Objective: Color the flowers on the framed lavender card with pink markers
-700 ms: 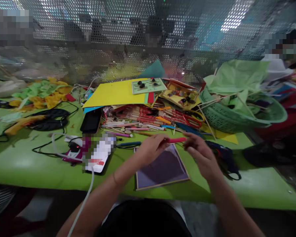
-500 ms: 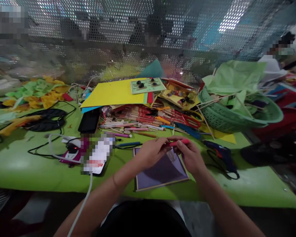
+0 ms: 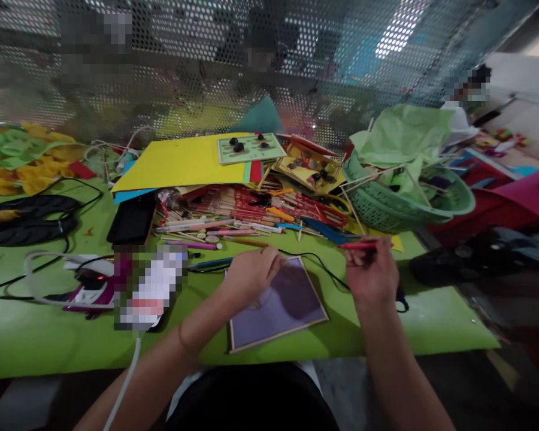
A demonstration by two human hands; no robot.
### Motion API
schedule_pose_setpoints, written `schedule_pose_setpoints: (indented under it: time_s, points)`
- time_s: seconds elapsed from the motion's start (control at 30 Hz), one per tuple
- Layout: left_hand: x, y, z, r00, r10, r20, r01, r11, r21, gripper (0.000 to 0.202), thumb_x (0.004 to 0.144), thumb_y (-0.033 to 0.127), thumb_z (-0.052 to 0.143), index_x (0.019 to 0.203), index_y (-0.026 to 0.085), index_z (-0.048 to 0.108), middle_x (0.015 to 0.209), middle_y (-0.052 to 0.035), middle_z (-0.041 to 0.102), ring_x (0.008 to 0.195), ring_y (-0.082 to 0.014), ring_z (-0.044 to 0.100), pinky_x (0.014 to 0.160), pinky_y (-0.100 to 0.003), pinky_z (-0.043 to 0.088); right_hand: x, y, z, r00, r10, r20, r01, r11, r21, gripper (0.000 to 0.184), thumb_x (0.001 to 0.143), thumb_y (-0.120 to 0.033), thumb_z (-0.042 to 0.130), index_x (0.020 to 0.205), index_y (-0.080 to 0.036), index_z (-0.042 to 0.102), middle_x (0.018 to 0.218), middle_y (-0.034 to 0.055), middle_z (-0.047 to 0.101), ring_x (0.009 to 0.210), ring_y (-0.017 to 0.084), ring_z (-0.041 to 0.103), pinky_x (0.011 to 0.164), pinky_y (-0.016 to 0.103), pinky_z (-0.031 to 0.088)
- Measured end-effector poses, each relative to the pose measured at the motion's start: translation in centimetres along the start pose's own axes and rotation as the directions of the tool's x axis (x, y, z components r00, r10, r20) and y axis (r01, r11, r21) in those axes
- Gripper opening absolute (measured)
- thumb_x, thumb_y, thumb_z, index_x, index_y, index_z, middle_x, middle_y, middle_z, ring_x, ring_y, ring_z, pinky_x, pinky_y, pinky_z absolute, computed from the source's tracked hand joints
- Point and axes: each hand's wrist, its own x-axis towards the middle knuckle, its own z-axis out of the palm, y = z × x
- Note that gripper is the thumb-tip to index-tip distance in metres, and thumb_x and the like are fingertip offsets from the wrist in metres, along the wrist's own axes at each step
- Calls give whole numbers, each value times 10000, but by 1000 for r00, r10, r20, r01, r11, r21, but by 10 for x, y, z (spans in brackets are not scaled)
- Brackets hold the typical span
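My right hand is closed around a red pen, held level above the green table to the right of a purple panel. My left hand has its fingers pinched together over the upper left of that purple panel, which has thin wooden strips along its edges. Whatever the left fingers may hold is hidden. Part of a glue gun's dark handle end shows behind the right hand; the rest of it is covered.
Pens and sticks lie heaped behind the panel, under yellow sheets. A green basket stands at the back right. On the left are a phone with a white cable, a power strip and a black phone.
My hands have moved apart from being together at the red pen. The pen has gone right with my right hand, while the left stays over the panel. The view has shifted rightward.
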Motion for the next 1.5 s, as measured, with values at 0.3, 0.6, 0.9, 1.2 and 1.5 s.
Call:
schedule_pose_setpoints:
  time_s: [0.3,0.6,0.9,1.2,1.5]
  points:
    - [-26,47,43,888,451,91,-440,891,-114,269,1041,429,519,1027,201,660,981,-20,738,860,-175,705,715,-290,494,3,4,-15,988,121,95,-122,993,2,269,824,-484,799,881,-229,734,664,-44,672,546,86,590,570,222,524]
    - [-47,58,90,806,589,-52,-583,806,99,376,1041,432,497,1127,115,679,1402,-164,641,1259,-258,625,1051,-410,463,1,1,-14,896,362,255,-302,921,-246,239,660,-289,904,838,-247,751,746,1,760,620,115,672,578,205,538]
    - [-54,62,82,822,569,-4,-566,818,105,386,1069,403,408,1148,134,674,1469,-166,594,1319,-269,591,1104,-439,415,-8,13,-23,807,464,365,-221,810,-543,243,739,-342,873,931,-216,793,827,29,761,665,139,654,611,250,540]
    - [-61,60,72,831,555,18,-556,830,50,326,1051,389,457,1073,147,675,1442,-162,612,1316,-280,577,1059,-449,444,-8,11,-22,798,419,434,-19,736,-677,212,775,-348,830,946,-224,808,865,42,781,741,182,687,642,275,539]
    - [-57,53,73,819,573,26,-574,818,33,361,1075,395,400,1111,166,677,1456,-123,608,1354,-282,541,1094,-529,418,-13,9,-18,812,366,455,121,657,-744,155,794,-348,810,891,-228,810,827,44,787,721,200,699,644,296,557]
